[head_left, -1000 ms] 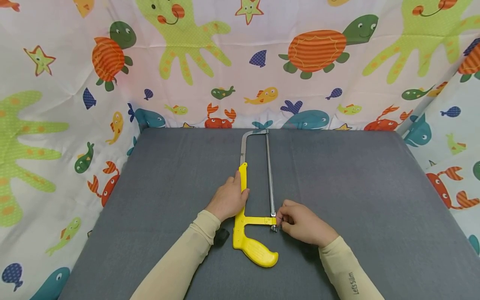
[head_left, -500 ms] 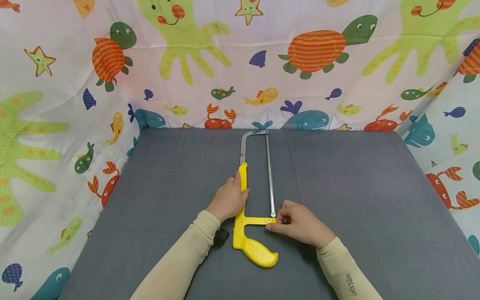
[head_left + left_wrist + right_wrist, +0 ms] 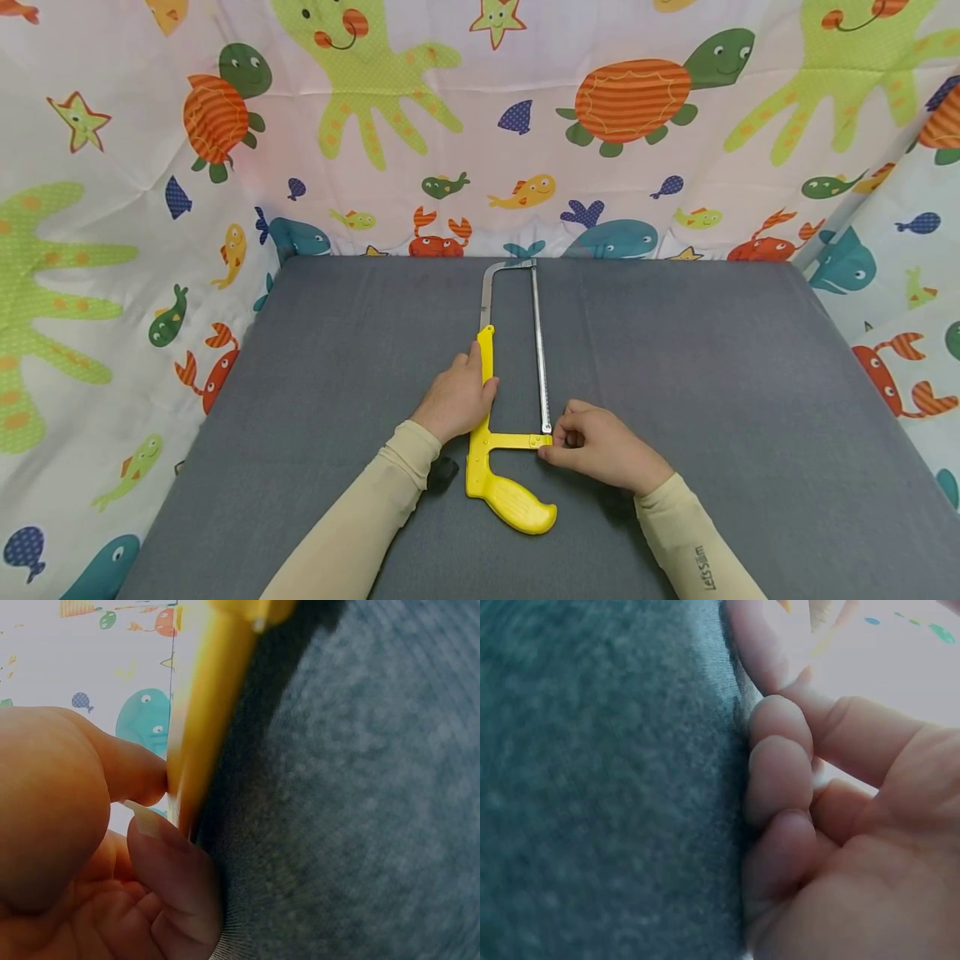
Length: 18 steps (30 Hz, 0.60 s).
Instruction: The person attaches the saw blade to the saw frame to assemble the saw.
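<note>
A hacksaw [image 3: 482, 467] with a yellow frame and handle lies on the grey cloth, its metal bow [image 3: 486, 296] pointing away from me. My left hand [image 3: 453, 398] holds the yellow frame bar [image 3: 206, 727] between thumb and fingers. The silver blade [image 3: 538, 350] runs along the right side of the saw. At the blade's near end, my right hand [image 3: 611, 446] pinches the wing nut with thumb and curled forefinger; the fingers hide the nut. In the right wrist view, the other fingers [image 3: 780, 780] are curled close to the cloth.
Grey cloth [image 3: 712, 358] covers the table. A small black object [image 3: 442, 475] lies by the left wrist. Curtains [image 3: 465, 100] printed with sea animals stand behind the table and along both sides.
The right thumb has swung left over the wing nut, which showed a second ago and is now covered. The left hand and the hacksaw have stayed in place.
</note>
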Tool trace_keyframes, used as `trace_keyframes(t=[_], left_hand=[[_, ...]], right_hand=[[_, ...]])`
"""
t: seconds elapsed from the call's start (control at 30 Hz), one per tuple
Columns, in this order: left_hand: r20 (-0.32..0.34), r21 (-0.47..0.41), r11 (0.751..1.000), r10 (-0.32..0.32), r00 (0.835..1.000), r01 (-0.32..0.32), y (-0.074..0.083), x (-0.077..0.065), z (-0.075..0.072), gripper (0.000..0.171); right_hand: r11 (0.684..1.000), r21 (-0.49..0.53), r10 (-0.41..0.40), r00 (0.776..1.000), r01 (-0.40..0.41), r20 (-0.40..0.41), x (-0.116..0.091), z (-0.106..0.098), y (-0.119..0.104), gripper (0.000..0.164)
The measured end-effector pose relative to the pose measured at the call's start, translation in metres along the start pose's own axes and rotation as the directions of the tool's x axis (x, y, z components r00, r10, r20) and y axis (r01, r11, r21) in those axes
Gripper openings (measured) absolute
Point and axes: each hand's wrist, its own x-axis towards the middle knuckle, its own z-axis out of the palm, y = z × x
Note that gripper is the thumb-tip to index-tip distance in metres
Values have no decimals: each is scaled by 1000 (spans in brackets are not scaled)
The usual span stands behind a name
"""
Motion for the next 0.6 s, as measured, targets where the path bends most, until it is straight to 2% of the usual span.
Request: trace_keyframes(t=[0.3, 0.6], left_hand=[[-1, 7, 1000, -3, 1000, 3, 0, 0, 0, 79], [0, 4, 1000, 0, 1000, 0, 1, 0, 0, 79]], right_hand=[[999, 25, -31, 999, 30, 17, 0, -2, 1, 29], [998, 55, -32, 999, 30, 39, -1, -3, 5, 17]])
